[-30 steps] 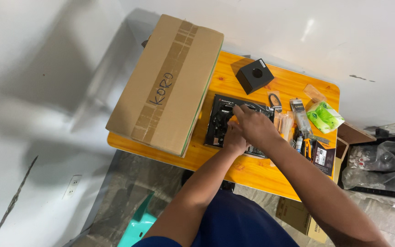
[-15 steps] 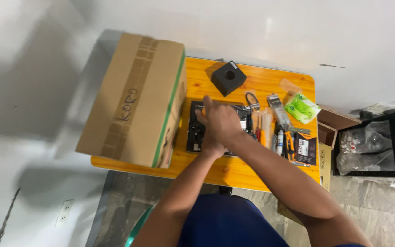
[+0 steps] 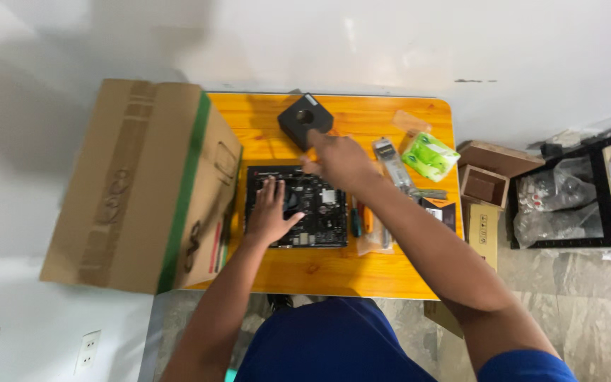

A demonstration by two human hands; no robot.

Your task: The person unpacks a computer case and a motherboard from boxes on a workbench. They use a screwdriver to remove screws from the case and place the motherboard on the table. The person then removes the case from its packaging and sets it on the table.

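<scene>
Seen from above: 1 orange wooden table (image 3: 334,265) against a white wall. Near its centre, flat on the wood, a dark circuit board (image 3: 312,219). Left hand (image 3: 269,212) laid palm down on the board's 9 o'clock side, fingers spread wide, gripping nothing. Right hand (image 3: 339,159) raised over the board's 1 o'clock corner, fingers loosely curled and pointing toward 11 o'clock, just short of a small black square block with a round hole (image 3: 305,120); cannot tell whether touching it, nothing visibly held.

At 9 o'clock of the board, 1 large cardboard box (image 3: 136,187) with a green stripe, overhanging the table's edge. At 3 o'clock of the board, a cluster of small tools (image 3: 362,219) with orange and teal handles, lying side by side. At 2 o'clock, a long packaged strip (image 3: 390,159) and beside it a clear bag with green contents (image 3: 429,155). Past the table's 3 o'clock edge, small open cardboard boxes (image 3: 486,187) on the floor, then a black rack (image 3: 578,187) with plastic bags.
</scene>
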